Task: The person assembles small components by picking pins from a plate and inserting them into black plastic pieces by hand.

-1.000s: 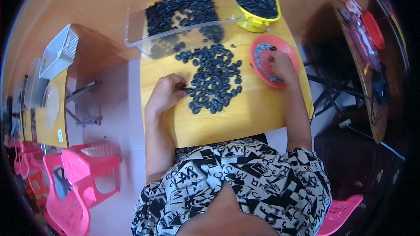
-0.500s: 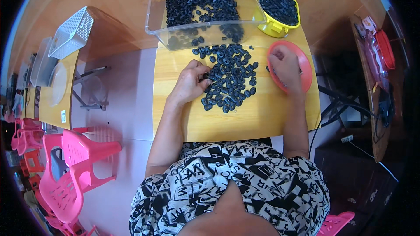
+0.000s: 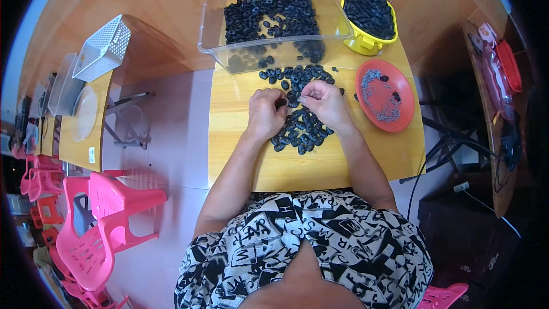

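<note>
A loose pile of small black oval plastic pieces (image 3: 302, 135) lies on the wooden table (image 3: 240, 167) in front of me. At its left edge, my left hand (image 3: 265, 115) is closed, pinching one black oval piece (image 3: 280, 103) between thumb and fingers. My right hand (image 3: 326, 105) hovers over the pile close to the left one. Its thumb and forefinger are pinched together at a tiny pale thing too small to name. To the right, a red plate (image 3: 404, 115) holds many small grey metal-looking bits (image 3: 390, 115) and a few black pieces.
Behind the pile stands a clear plastic box (image 3: 229, 64) with many more black pieces. Beside it, a yellow basket (image 3: 366, 44) is full of black parts. At left are a side table with a white basket (image 3: 103, 51) and a pink chair (image 3: 108, 212).
My right hand has left the red plate and come left to the pile, beside my left hand. The left hand still pinches a black piece. The whole view has shifted slightly.
</note>
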The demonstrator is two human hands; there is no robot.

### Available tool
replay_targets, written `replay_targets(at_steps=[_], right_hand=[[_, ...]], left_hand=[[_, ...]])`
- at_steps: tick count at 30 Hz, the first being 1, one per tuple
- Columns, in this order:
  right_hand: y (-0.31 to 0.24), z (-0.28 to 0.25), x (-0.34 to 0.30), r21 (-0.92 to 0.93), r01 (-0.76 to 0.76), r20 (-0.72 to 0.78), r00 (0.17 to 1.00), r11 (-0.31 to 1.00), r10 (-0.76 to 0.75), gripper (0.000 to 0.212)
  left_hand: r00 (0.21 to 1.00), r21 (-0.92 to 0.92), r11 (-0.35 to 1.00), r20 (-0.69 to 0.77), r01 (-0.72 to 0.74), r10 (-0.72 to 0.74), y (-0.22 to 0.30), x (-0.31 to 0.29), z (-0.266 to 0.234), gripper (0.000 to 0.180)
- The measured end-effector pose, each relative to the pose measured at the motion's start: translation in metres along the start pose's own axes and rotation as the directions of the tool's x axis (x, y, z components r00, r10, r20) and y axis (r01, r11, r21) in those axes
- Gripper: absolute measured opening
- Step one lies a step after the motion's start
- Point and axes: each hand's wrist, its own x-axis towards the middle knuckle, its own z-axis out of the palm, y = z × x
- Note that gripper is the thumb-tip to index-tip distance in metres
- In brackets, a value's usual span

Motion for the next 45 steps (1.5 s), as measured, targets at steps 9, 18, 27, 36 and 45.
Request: replay_targets(at_steps=[9, 18, 27, 36, 45], right_hand=[[-0.007, 0.008, -0.004, 0.104, 0.096, -0.106, 0.991, 0.990, -0.085, 0.004], [-0.010, 0.016, -0.009, -0.143, 0.256, -0.088, 0.959, 0.956, -0.270, 0.007], [-0.010, 0.026, -0.011, -0.112, 0.319, -0.142, 0.932, 0.941, -0.333, 0.007], [-0.022, 0.032, -0.014, -0.231, 0.438, -0.126, 0.872, 0.869, -0.473, 0.012], [-0.024, 0.030, -0.014, -0.429, 0.581, -0.020, 0.759, 0.691, -0.651, 0.018]], left_hand=[[0.964, -0.701, 0.678, 0.052, 0.222, -0.262, 0.008, -0.003, 0.001, 0.019], [0.961, -0.764, 0.592, 0.138, 0.257, -0.240, 0.006, -0.005, 0.001, 0.020], [0.925, -0.937, -0.176, 0.333, 0.303, -0.182, -0.008, 0.000, -0.010, 0.011], [0.929, -0.906, -0.285, 0.354, 0.312, -0.110, -0.008, -0.004, -0.001, 0.011], [0.911, -0.940, -0.098, 0.340, 0.326, -0.234, -0.002, -0.005, -0.004, 0.010]])
